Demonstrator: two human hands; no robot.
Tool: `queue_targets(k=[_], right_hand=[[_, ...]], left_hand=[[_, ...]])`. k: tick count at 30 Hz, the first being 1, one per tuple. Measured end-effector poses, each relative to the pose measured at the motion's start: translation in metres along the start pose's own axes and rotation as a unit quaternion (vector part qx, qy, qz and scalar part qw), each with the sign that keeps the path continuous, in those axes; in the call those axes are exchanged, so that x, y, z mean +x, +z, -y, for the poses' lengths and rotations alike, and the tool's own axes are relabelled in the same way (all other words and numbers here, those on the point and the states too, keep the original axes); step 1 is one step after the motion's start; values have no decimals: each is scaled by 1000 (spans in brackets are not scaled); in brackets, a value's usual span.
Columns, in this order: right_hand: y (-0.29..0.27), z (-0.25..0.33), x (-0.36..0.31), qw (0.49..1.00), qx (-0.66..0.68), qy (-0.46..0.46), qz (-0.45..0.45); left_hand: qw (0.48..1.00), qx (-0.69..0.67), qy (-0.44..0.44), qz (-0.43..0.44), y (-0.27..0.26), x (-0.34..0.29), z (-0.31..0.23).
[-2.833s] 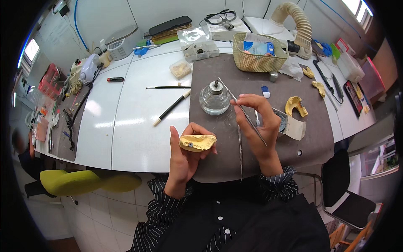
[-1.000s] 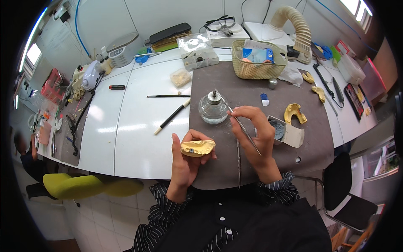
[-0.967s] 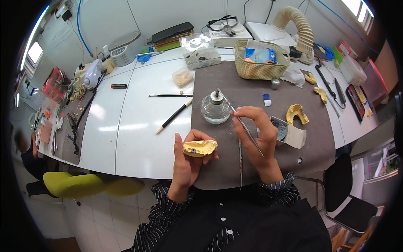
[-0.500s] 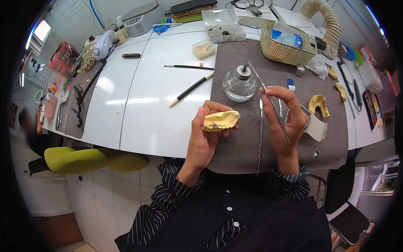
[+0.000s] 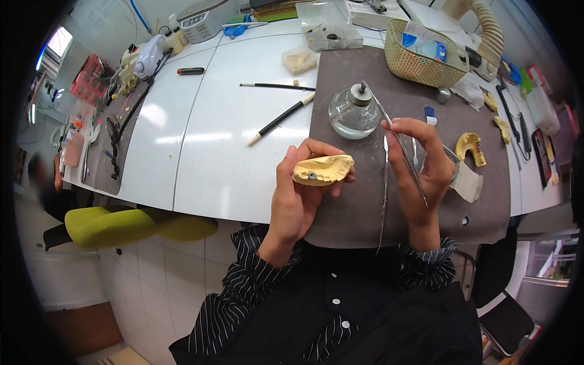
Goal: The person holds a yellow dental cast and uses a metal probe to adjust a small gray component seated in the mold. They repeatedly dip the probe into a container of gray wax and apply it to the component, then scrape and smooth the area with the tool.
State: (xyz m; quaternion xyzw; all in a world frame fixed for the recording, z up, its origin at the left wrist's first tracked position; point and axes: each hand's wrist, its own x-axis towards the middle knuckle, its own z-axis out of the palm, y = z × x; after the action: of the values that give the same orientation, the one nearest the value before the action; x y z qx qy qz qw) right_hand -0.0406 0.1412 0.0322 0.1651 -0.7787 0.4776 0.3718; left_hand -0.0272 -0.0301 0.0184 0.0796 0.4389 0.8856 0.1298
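My left hand (image 5: 298,204) is closed around a yellow dental cast (image 5: 322,170), holding it above the near edge of the brown mat (image 5: 359,228), its row of teeth toward six o'clock. My thumb sits at its nine o'clock end, and my fingers curl behind it, their tips showing at three. I judge the cast stiff and fairly light, dry enough not to slip, yet brittle: the thick base is where to grip, clear of the thin tooth edges and the small blue-grey tooth (image 5: 312,175) at about eight o'clock from its middle. At three o'clock from the cast, my right hand (image 5: 421,170) pinches a slim metal instrument (image 5: 403,158) along its shaft, pen-fashion, its upper end pointing to eleven o'clock. That end meets the wick of the glass spirit lamp (image 5: 354,115) in my view; I can't tell whether they touch, nor make out a flame. The instrument should be light, rigid and a little slick, so mid-shaft is the place to hold it, well away from an end that might be hot.
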Motion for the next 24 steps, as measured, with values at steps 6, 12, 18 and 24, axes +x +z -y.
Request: queue_targets(k=[6,12,18,24], right_hand=[[-5,-3,-2,999,35,31,6],[-42,19,12,969,177,127,-117],[-137,11,-13,963,119,171,-173],[-137,13,-24,949,52,297,-97]], left_hand=[[1000,12,-6,-3,6,1,0],[998,53,-2,-25,7,-3,-2],[998,51,-1,-27,8,1,4],[994,92,15,-52,10,4,7]])
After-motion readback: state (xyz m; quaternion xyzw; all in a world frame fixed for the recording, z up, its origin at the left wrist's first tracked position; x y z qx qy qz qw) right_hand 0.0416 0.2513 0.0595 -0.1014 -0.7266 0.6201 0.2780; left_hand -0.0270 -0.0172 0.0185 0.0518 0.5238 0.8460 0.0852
